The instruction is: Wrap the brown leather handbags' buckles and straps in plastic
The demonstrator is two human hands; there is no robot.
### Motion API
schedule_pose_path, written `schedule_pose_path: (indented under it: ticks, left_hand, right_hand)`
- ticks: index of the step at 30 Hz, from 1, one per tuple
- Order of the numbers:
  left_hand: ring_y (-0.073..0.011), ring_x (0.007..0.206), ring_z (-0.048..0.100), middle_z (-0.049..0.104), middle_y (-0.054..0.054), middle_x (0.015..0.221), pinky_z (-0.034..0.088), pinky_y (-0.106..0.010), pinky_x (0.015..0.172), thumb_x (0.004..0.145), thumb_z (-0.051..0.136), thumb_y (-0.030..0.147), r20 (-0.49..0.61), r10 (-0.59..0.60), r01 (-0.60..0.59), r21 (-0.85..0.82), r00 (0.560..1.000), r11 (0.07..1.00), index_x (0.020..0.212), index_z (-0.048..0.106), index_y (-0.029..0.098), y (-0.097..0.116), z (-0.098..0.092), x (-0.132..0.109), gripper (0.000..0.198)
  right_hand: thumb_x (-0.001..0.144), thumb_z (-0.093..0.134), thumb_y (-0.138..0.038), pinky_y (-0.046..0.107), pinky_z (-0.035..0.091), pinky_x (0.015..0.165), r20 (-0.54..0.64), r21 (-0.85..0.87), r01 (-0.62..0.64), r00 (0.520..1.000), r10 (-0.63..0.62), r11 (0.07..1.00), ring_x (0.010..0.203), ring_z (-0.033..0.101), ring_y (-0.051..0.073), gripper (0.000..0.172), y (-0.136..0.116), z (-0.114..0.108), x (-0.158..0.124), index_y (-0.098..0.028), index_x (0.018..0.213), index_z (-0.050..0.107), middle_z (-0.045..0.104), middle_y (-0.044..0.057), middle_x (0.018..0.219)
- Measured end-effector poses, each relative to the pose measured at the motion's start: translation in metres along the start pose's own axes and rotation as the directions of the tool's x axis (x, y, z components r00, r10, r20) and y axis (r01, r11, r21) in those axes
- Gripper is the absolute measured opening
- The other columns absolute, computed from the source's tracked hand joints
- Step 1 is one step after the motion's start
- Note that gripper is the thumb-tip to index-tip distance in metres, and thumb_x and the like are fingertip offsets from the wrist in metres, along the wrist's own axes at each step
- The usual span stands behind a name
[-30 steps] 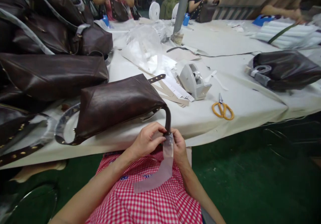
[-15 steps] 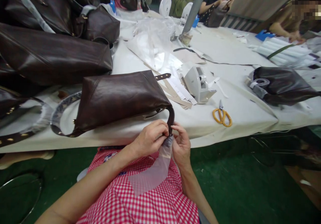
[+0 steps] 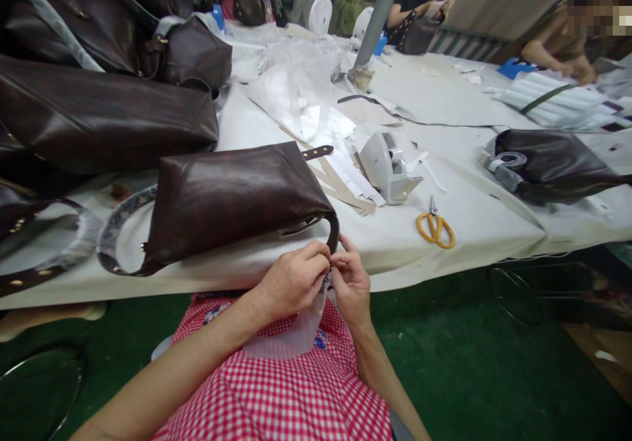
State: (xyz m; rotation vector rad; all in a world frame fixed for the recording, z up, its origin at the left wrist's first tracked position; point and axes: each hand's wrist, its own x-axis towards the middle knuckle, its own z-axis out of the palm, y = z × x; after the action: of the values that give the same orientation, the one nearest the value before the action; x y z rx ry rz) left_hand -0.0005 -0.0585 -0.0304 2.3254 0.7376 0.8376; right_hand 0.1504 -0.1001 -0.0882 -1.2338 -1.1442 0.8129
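A dark brown leather bag (image 3: 237, 197) lies on its side at the table's front edge. Its short strap (image 3: 334, 232) curves down off the edge to my fingers. A sheet of clear plastic film (image 3: 284, 341) is gathered around the lower part of that strap and hangs over my lap. My left hand (image 3: 295, 278) pinches the film against the strap. From the other side, my right hand (image 3: 351, 284) also grips the film, fingertips almost touching the left ones. The exact fold between the fingertips is hidden.
Several brown bags (image 3: 103, 108) are piled on the left. Right of the bag are paper strips (image 3: 353, 181), a white tape dispenser (image 3: 388, 164) and yellow-handled scissors (image 3: 435, 229). Another bag (image 3: 553, 164) lies farther right. A metal post (image 3: 380, 20) rises mid-table; other people work beyond.
Both hands have drawn closer together at the strap. The film is bunched tighter, and its hanging end has risen slightly and covers less of my lap.
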Motion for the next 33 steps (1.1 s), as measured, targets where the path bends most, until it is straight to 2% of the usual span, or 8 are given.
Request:
schedule_pose_path:
  ticks: [7, 15, 18, 25, 28, 30, 33]
  left_hand:
    - [-0.0180, 0.088, 0.059, 0.058, -0.008, 0.097, 0.051, -0.031, 0.078, 0.085, 0.048, 0.006, 0.042, -0.097, 0.100, -0.064, 0.994, 0.993, 0.080, 0.054, 0.017, 0.004, -0.003, 0.000, 0.013]
    - [-0.0186, 0.085, 0.053, 0.053, -0.008, 0.095, 0.050, -0.032, 0.075, 0.088, 0.042, 0.009, 0.144, -0.134, 0.125, 0.070, 0.980, 0.990, 0.082, 0.050, 0.017, 0.004, 0.001, 0.003, 0.013]
    - [-0.0181, 0.083, 0.050, 0.052, -0.007, 0.095, 0.049, -0.032, 0.076, 0.088, 0.041, 0.008, 0.172, -0.118, 0.108, 0.069, 0.978, 0.992, 0.084, 0.048, 0.018, 0.001, 0.001, 0.003, 0.012]
    - [-0.0153, 0.081, 0.050, 0.051, -0.005, 0.091, 0.045, -0.028, 0.073, 0.087, 0.043, 0.009, 0.191, -0.062, 0.090, -0.145, 0.980, 0.985, 0.081, 0.047, 0.018, -0.014, -0.007, 0.006, 0.012]
    - [-0.0150, 0.078, 0.049, 0.051, -0.004, 0.088, 0.044, -0.027, 0.072, 0.087, 0.044, 0.011, 0.141, -0.045, 0.066, -0.149, 0.989, 0.987, 0.078, 0.048, 0.017, -0.024, -0.006, 0.011, 0.012]
    - [-0.0151, 0.077, 0.049, 0.051, -0.003, 0.086, 0.043, -0.027, 0.072, 0.085, 0.045, 0.012, 0.085, -0.080, 0.091, -0.131, 0.993, 0.987, 0.077, 0.050, 0.017, -0.029, -0.007, 0.013, 0.011]
    - [-0.0150, 0.073, 0.052, 0.056, -0.002, 0.080, 0.042, -0.026, 0.067, 0.089, 0.047, 0.021, 0.083, -0.250, 0.261, -0.171, 0.965, 0.950, 0.080, 0.057, 0.016, -0.024, -0.017, 0.010, 0.014]
  right_hand:
    - [0.083, 0.055, -0.012, 0.036, 0.047, 0.095, 0.015, -0.071, 0.057, 0.998, -0.056, 0.996, 0.124, 0.054, 0.024, 0.014, -0.001, -0.002, 0.002, -0.020, 0.085, 0.066, 0.049, 0.011, 0.140]
    - [0.079, 0.053, -0.008, 0.038, 0.046, 0.095, 0.065, -0.174, 0.108, 0.993, -0.098, 0.979, 0.128, 0.050, 0.025, 0.020, -0.003, -0.005, 0.002, -0.021, 0.085, 0.066, 0.047, 0.011, 0.142]
    - [0.078, 0.053, -0.008, 0.036, 0.049, 0.088, 0.068, -0.166, 0.086, 0.995, -0.075, 0.982, 0.122, 0.054, 0.025, 0.020, -0.001, -0.006, 0.000, -0.021, 0.084, 0.067, 0.047, 0.011, 0.143]
    - [0.076, 0.058, -0.012, 0.032, 0.052, 0.073, 0.117, -0.070, 0.019, 0.993, -0.010, 0.997, 0.102, 0.062, 0.022, 0.017, 0.003, -0.013, 0.000, -0.021, 0.083, 0.070, 0.044, 0.009, 0.146]
    - [0.078, 0.057, -0.012, 0.030, 0.052, 0.065, 0.169, -0.046, -0.001, 0.986, 0.009, 0.999, 0.083, 0.063, 0.016, 0.018, -0.001, -0.016, 0.000, -0.022, 0.083, 0.071, 0.045, 0.007, 0.145]
    - [0.081, 0.057, -0.012, 0.028, 0.051, 0.061, 0.205, -0.047, -0.006, 0.979, 0.015, 0.999, 0.074, 0.061, 0.012, 0.019, -0.005, -0.016, 0.000, -0.023, 0.085, 0.073, 0.044, 0.007, 0.145]
    - [0.083, 0.059, -0.015, 0.028, 0.053, 0.064, 0.187, -0.074, 0.033, 0.982, -0.019, 0.997, 0.079, 0.062, 0.014, 0.020, -0.012, -0.013, 0.004, -0.024, 0.091, 0.075, 0.047, 0.007, 0.142]
